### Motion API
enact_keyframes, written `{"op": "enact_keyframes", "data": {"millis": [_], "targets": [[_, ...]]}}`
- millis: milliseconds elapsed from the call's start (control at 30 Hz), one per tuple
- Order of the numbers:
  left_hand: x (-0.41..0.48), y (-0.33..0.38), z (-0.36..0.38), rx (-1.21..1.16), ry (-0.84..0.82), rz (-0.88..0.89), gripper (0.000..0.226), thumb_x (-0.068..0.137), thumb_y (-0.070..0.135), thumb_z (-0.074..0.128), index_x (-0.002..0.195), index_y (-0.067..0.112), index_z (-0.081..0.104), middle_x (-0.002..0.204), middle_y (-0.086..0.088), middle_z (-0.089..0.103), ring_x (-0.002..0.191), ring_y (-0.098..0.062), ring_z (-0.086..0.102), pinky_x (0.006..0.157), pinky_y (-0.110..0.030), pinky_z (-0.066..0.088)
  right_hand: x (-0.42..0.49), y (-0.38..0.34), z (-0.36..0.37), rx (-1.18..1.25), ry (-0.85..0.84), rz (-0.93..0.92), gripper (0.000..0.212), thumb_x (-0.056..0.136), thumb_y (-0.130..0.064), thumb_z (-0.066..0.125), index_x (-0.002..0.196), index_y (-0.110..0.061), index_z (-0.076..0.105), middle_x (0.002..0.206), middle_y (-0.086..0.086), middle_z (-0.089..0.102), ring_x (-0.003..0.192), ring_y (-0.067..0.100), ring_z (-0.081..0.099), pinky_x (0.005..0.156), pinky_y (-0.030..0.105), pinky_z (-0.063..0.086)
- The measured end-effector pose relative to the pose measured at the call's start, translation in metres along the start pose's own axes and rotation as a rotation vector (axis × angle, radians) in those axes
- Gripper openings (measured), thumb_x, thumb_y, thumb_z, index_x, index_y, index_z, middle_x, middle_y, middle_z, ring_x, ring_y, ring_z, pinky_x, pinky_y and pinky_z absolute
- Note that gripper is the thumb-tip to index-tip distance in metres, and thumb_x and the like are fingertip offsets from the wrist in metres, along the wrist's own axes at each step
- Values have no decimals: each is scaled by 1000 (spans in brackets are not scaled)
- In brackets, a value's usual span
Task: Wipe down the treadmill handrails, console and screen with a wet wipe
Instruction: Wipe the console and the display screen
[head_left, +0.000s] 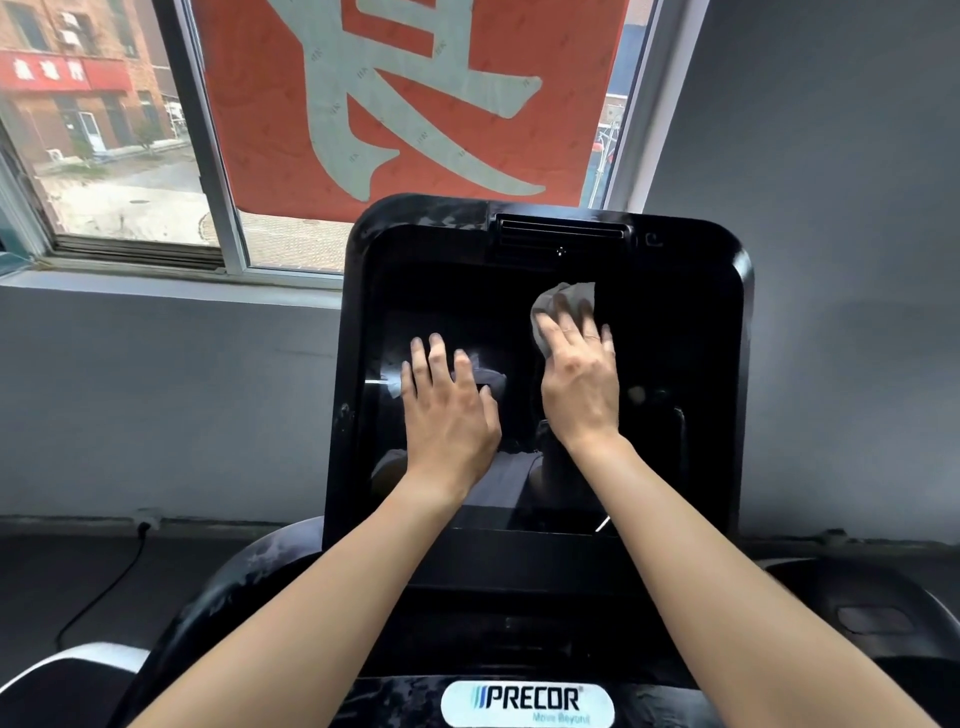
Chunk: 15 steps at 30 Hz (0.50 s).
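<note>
The treadmill's black screen (670, 364) fills the middle of the head view, set in a glossy black console frame (737, 291). My right hand (579, 379) lies flat on the upper middle of the screen and presses a crumpled white wet wipe (563, 299) against the glass; the wipe sticks out beyond my fingertips. My left hand (447, 410) rests flat on the screen's left half, fingers spread, holding nothing. The left handrail (228, 587) curves down at lower left with wet streaks on it. The right handrail (857, 597) sits at lower right.
A white PRECOR label (527, 701) marks the console's bottom edge. Behind the console are a window (130, 156) with an orange banner (415, 104) and a grey wall (831, 208). A black cable (104, 587) runs along the floor at left.
</note>
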<state>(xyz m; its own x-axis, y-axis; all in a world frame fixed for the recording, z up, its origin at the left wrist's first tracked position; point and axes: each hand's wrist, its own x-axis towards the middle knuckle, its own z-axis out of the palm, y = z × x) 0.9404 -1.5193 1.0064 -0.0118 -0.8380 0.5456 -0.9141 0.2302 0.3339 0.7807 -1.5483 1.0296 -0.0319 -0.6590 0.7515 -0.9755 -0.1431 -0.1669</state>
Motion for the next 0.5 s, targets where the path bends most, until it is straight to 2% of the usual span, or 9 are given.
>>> {"op": "enact_keyframes", "data": {"millis": [133, 267, 367, 500], "targets": [[-1, 2, 3, -1, 18, 1, 60, 102, 36, 46, 150, 2, 41, 165, -25, 22, 156, -40, 10, 127, -55, 15, 2, 0, 1, -34, 26, -17, 51, 97, -5, 45, 147, -13, 53, 154, 6, 51, 149, 31, 38, 124, 54, 22], [1, -1, 2, 27, 18, 9, 59, 101, 37, 45, 150, 3, 42, 164, -24, 24, 156, -40, 12, 126, -56, 17, 1, 1, 2, 24, 100, 122, 51, 92, -1, 48, 142, -6, 57, 148, 10, 57, 146, 33, 42, 123, 56, 26], [0, -4, 2, 44, 21, 19, 58, 102, 37, 46, 150, 4, 42, 164, -23, 25, 156, -39, 12, 126, -55, 17, 2, -10, 7, 124, 118, 200, 52, 91, 1, 45, 142, -4, 57, 150, 10, 55, 148, 34, 38, 123, 55, 24], [1, -3, 2, 42, 24, 23, 58, 102, 37, 46, 150, 4, 42, 164, -23, 25, 156, -39, 12, 127, -55, 15, 3, -8, 7, 109, 92, 165, 51, 93, -1, 48, 142, -7, 58, 152, 10, 53, 149, 35, 37, 123, 55, 24]]}}
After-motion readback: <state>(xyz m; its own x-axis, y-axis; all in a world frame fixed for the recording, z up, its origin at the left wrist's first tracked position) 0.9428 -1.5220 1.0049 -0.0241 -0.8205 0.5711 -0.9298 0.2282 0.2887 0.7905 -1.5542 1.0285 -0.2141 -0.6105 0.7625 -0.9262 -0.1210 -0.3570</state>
